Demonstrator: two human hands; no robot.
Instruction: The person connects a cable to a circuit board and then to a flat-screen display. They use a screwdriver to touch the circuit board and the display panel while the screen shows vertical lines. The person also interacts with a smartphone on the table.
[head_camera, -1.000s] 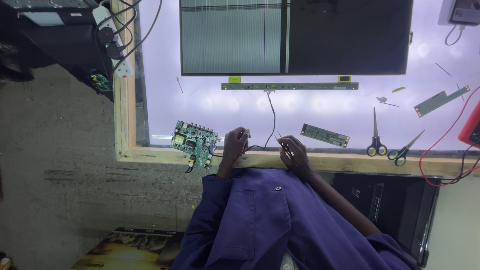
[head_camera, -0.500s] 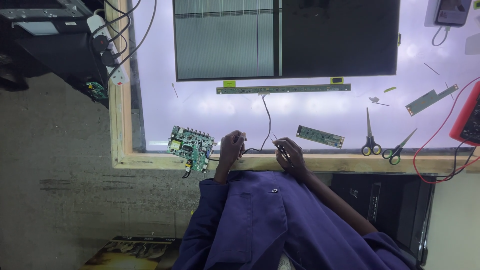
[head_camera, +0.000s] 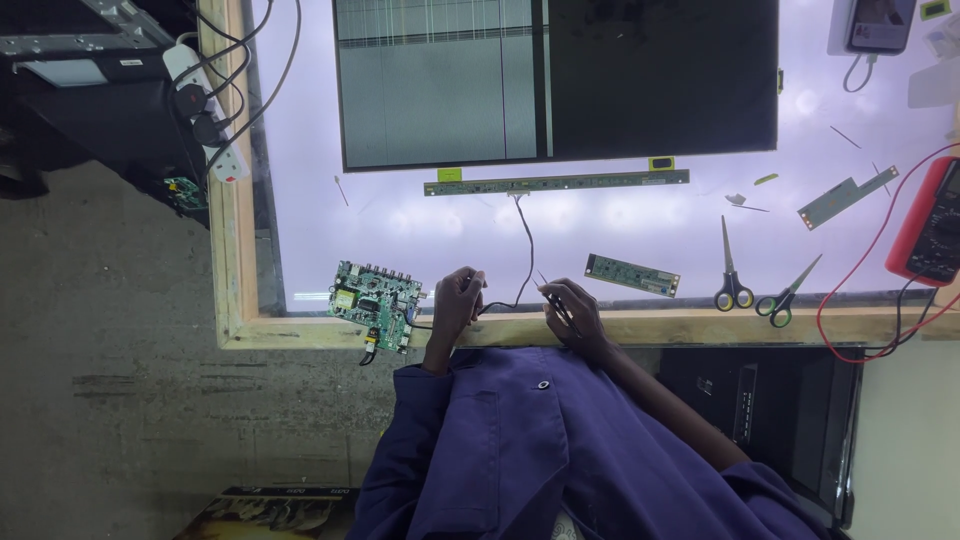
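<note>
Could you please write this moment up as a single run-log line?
left hand: pinching thin black cable | right hand: holding slim pointed tool | green square circuit board: beside left hand | lit white light table: underneath

Hands (head_camera: 515, 310) on black cable (head_camera: 527, 245) beside circuit board (head_camera: 377, 300)

Red multimeter (head_camera: 935, 222) cut off by the right edge.
</note>
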